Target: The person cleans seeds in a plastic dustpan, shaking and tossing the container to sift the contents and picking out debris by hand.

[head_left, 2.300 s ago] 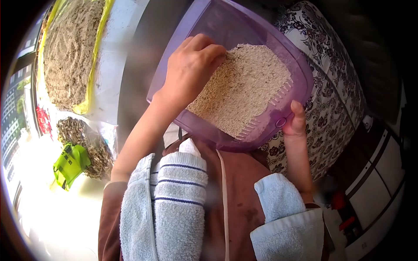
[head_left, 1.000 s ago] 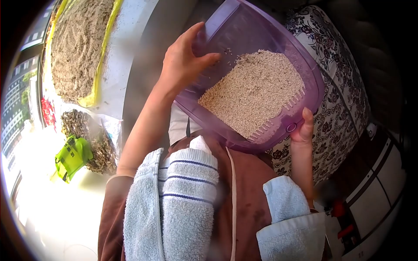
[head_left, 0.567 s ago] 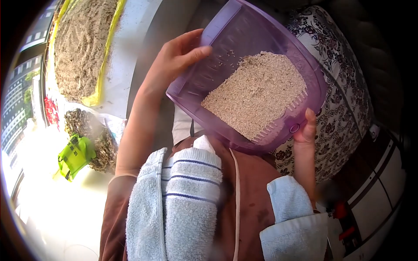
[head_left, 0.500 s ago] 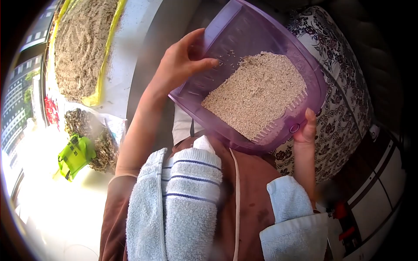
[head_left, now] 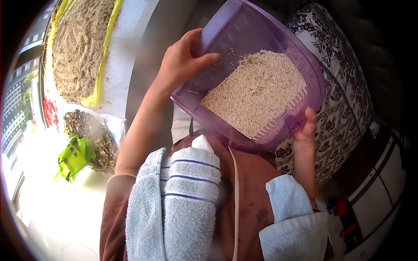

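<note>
A purple plastic dustpan (head_left: 257, 26) is held in front of my body, tilted, with a row of comb teeth and a small ring-shaped hole at its near right end. A heap of small beige grains (head_left: 259, 91) lies in it, with a few dark specks scattered beside the heap. My left hand (head_left: 183, 58) is closed over the left wall, its thumb over the inside and some fingers hidden behind. Around the near right corner my right hand (head_left: 306, 128) is wrapped, thumb up along the rim and the other fingers mostly out of sight underneath.
At the left, a yellow-edged sheet (head_left: 102, 65) bears a spread of grey-brown material (head_left: 78, 52). Below it lie a bag of dried plant pieces (head_left: 102, 148) and a bright green bag (head_left: 76, 157). Flower-patterned fabric (head_left: 339, 87) covers something bulky at right. Light-blue towels (head_left: 189, 209) hang on my front.
Little differs. The dustpan and both hands stay almost in place, with only a very slight shift. The grain heap keeps nearly the same shape.
</note>
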### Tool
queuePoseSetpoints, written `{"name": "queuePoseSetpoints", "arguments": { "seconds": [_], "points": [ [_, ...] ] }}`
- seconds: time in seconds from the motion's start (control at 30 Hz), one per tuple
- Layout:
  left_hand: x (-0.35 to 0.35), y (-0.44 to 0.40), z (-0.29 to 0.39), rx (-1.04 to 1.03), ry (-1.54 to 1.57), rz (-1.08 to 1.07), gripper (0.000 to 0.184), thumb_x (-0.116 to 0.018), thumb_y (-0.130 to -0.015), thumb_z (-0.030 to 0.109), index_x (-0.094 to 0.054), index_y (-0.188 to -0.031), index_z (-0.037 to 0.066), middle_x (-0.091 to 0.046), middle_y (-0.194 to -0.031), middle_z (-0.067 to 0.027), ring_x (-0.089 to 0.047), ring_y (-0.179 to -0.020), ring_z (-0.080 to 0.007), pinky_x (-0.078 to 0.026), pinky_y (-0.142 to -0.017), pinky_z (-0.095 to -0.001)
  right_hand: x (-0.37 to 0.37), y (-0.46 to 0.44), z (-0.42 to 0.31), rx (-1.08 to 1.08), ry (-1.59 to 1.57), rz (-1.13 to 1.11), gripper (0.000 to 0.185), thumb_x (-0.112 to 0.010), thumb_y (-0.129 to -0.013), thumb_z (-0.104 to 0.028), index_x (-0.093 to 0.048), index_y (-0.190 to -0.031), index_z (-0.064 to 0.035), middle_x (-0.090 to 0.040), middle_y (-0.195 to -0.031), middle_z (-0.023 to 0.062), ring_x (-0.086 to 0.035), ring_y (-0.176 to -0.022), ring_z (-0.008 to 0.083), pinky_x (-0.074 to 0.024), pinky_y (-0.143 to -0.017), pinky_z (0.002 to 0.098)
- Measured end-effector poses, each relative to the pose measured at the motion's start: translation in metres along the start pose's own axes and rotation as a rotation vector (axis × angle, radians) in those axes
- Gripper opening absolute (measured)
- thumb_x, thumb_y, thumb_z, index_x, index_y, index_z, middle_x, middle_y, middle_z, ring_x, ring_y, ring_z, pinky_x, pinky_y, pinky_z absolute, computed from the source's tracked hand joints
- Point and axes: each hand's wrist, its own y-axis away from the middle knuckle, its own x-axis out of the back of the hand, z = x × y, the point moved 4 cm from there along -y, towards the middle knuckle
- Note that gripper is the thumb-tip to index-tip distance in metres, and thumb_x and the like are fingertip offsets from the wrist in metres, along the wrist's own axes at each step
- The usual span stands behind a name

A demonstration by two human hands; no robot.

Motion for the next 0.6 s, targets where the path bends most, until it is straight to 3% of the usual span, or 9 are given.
{"name": "queuePoseSetpoints", "arguments": {
  "seconds": [0.03,0.07,0.1,0.17,0.2,0.3,0.33,0.6],
  "points": [
    [-0.001,-0.002,0.001,0.002,-0.055,0.003,0.057,-0.073,-0.084,0.029,-0.052,-0.129,0.0,-0.066,-0.102,-0.0116,-0.065,-0.089,-0.019,-0.053,-0.078,-0.0298,-0.002,0.0,0.001,0.011,-0.012,0.02,0.072,-0.076,-0.074,-0.029,-0.044,-0.132,-0.0018,-0.056,-0.12,0.0136,-0.062,-0.104,0.0266,-0.0599,-0.082,0.0373],
    [-0.002,-0.006,-0.007,0.141,0.255,0.022,0.049,-0.068,-0.088,0.028,-0.054,-0.126,0.0,-0.068,-0.095,-0.0108,-0.066,-0.088,-0.0177,-0.053,-0.077,-0.0299,-0.004,0.0,0.002,0.023,-0.024,0.041,0.071,-0.076,-0.074,-0.029,-0.044,-0.131,-0.0019,-0.056,-0.119,0.0135,-0.063,-0.103,0.0264,-0.0606,-0.081,0.0368],
    [0.007,-0.012,-0.019,0.232,0.233,0.072,0.045,-0.064,-0.091,0.029,-0.056,-0.124,0.0,-0.068,-0.096,-0.0122,-0.066,-0.087,-0.0176,-0.052,-0.078,-0.0307,-0.004,0.0,0.001,0.035,-0.036,0.064,0.07,-0.075,-0.074,-0.029,-0.045,-0.131,-0.0019,-0.057,-0.119,0.0134,-0.063,-0.102,0.0262,-0.0613,-0.079,0.0364],
    [0.019,-0.019,-0.028,0.052,0.119,0.267,0.048,-0.062,-0.092,0.033,-0.054,-0.126,0.002,-0.067,-0.103,-0.0142,-0.066,-0.09,-0.0211,-0.052,-0.079,-0.0328,-0.003,0.002,-0.001,0.028,-0.019,0.058,0.07,-0.075,-0.074,-0.029,-0.045,-0.131,-0.0019,-0.057,-0.118,0.0131,-0.063,-0.102,0.0262,-0.0611,-0.08,0.0364],
    [0.019,-0.013,-0.023,-0.008,-0.005,0.307,0.056,-0.068,-0.086,0.037,-0.053,-0.128,0.004,-0.063,-0.112,-0.0157,-0.064,-0.098,-0.0251,-0.051,-0.082,-0.0347,-0.002,0.003,-0.002,0.025,-0.012,0.056,0.071,-0.075,-0.074,-0.029,-0.044,-0.131,-0.0019,-0.057,-0.118,0.0129,-0.063,-0.102,0.0263,-0.061,-0.08,0.0364],
    [0.001,0.008,0.009,-0.156,-0.228,0.109,0.068,-0.077,-0.079,0.035,-0.049,-0.133,0.005,-0.059,-0.122,-0.0138,-0.058,-0.11,-0.0237,-0.048,-0.092,-0.0349,0.007,0.004,0.001,-0.016,-0.032,0.019,0.07,-0.075,-0.074,-0.029,-0.044,-0.131,-0.002,-0.057,-0.118,0.0125,-0.064,-0.099,0.0257,-0.0617,-0.078,0.0358],
    [-0.005,0.012,0.018,-0.163,-0.354,0.108,0.081,-0.083,-0.069,0.036,-0.047,-0.135,0.006,-0.059,-0.122,-0.0144,-0.059,-0.11,-0.0266,-0.048,-0.093,-0.0364,0.007,0.004,0.002,-0.007,-0.033,0.035,0.071,-0.075,-0.074,-0.029,-0.044,-0.132,-0.0019,-0.057,-0.118,0.0125,-0.063,-0.1,0.0257,-0.0611,-0.079,0.0361],
    [-0.019,0.007,0.024,-0.204,-0.424,0.158,0.083,-0.082,-0.066,0.029,-0.041,-0.134,0.005,-0.057,-0.119,-0.0175,-0.055,-0.111,-0.0335,-0.047,-0.092,-0.0397,0.012,0.005,0.003,-0.002,-0.002,0.021,0.075,-0.074,-0.075,-0.032,-0.041,-0.135,-0.0024,-0.055,-0.124,0.0127,-0.058,-0.11,0.0264,-0.0534,-0.093,0.0388]
  ]
}}
